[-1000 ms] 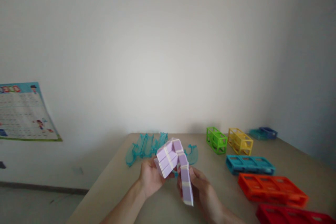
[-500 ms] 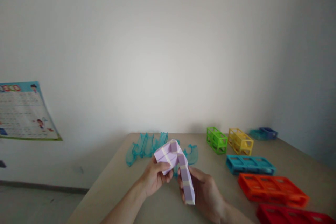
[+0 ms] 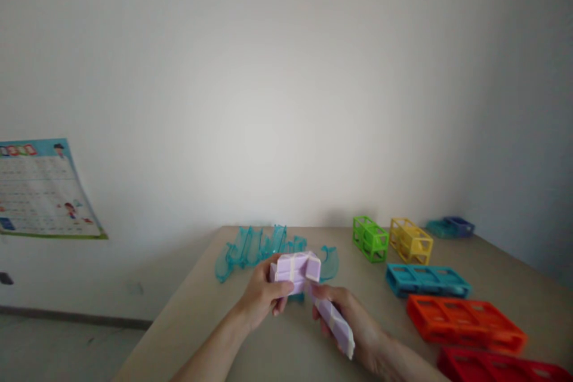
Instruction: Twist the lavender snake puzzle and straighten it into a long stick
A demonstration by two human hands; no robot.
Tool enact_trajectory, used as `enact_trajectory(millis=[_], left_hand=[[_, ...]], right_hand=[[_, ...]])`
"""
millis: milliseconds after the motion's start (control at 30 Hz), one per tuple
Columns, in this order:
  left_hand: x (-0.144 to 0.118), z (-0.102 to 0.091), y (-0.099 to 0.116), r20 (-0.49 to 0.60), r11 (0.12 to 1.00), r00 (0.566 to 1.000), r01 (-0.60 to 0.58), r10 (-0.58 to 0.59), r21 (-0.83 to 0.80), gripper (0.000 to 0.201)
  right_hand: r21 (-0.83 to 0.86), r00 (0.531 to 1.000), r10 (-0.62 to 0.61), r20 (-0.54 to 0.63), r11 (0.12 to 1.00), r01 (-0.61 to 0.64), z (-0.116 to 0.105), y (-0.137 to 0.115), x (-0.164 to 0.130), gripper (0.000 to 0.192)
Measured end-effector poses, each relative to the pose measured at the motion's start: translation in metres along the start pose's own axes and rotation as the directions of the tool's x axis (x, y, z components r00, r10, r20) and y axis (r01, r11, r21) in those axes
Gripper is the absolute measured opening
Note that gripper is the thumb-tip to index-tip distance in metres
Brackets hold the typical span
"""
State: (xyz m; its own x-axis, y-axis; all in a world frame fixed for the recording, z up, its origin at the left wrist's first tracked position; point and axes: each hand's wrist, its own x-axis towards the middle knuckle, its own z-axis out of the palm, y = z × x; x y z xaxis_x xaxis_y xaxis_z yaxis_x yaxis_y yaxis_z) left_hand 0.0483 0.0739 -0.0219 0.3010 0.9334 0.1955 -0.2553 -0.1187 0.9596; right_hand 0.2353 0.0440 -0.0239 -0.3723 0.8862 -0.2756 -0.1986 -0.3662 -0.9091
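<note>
Gripping a lilac folding puzzle (image 3: 308,286) above a beige table (image 3: 215,322), the left hand (image 3: 264,297) is closed on its top, the right hand (image 3: 353,325) on its lower strip; teal plastic pieces (image 3: 246,248) lie beyond.

wall (image 3: 286,71): plain white | table (image 3: 210,310): beige | poster (image 3: 42,191): left wall

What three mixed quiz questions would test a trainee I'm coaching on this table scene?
1. True or false: both hands grip the lilac twist puzzle.
2. Which frame lies nearest the right hand? A green frame B orange frame C yellow frame
3. Fill in: behind the left hand lie clear ____ curved pieces.

Key: 1 true; 2 B; 3 teal.
</note>
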Motion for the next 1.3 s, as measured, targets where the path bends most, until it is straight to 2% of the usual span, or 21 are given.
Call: enact_trajectory(millis=[133, 433, 733, 933, 1033, 1133, 1233, 1300], left_hand=[[0.002, -0.001, -0.004, -0.067, 0.995, 0.995, -0.063, 0.068, 0.072, 0.031], [-0.001, 0.000, -0.006, -0.082, 0.977, 0.980, -0.171, 0.182, 0.124, 0.028], [-0.004, -0.003, -0.001, 0.019, 0.979, 0.979, -0.204, 0.204, 0.009, 0.030], [-0.004, 0.002, 0.002, -0.007, 0.971, 0.979, -0.203, 0.204, -0.125, 0.031], [-0.002, 0.006, 0.001, -0.002, 0.966, 0.986, -0.166, 0.169, -0.197, 0.038], [0.000, 0.008, -0.002, -0.030, 0.964, 0.993, -0.120, 0.116, -0.237, 0.044], [0.001, 0.010, -0.005, -0.055, 0.970, 0.995, -0.096, 0.085, -0.222, 0.044], [0.001, 0.010, -0.005, -0.050, 0.977, 0.995, -0.092, 0.084, -0.191, 0.045]], right_hand=[[-0.025, 0.998, 0.024, -0.064, 0.999, -0.026, 0.002, 0.005, 0.001, 0.040], [0.082, 0.987, -0.149, 0.065, 0.986, 0.143, 0.010, -0.001, -0.006, 0.027], [0.252, 0.974, -0.059, 0.218, 0.968, 0.002, 0.006, 0.007, -0.003, 0.027], [0.375, 0.926, -0.150, 0.347, 0.927, 0.009, 0.007, 0.011, -0.001, 0.022], [0.384, 0.919, -0.214, 0.330, 0.920, 0.076, 0.012, 0.010, -0.004, 0.022], [0.327, 0.930, -0.265, 0.254, 0.929, 0.176, 0.016, 0.007, -0.006, 0.021], [0.267, 0.942, -0.289, 0.171, 0.934, 0.238, 0.017, 0.005, -0.006, 0.019], [0.245, 0.953, -0.267, 0.144, 0.942, 0.227, 0.016, 0.003, -0.006, 0.020]])
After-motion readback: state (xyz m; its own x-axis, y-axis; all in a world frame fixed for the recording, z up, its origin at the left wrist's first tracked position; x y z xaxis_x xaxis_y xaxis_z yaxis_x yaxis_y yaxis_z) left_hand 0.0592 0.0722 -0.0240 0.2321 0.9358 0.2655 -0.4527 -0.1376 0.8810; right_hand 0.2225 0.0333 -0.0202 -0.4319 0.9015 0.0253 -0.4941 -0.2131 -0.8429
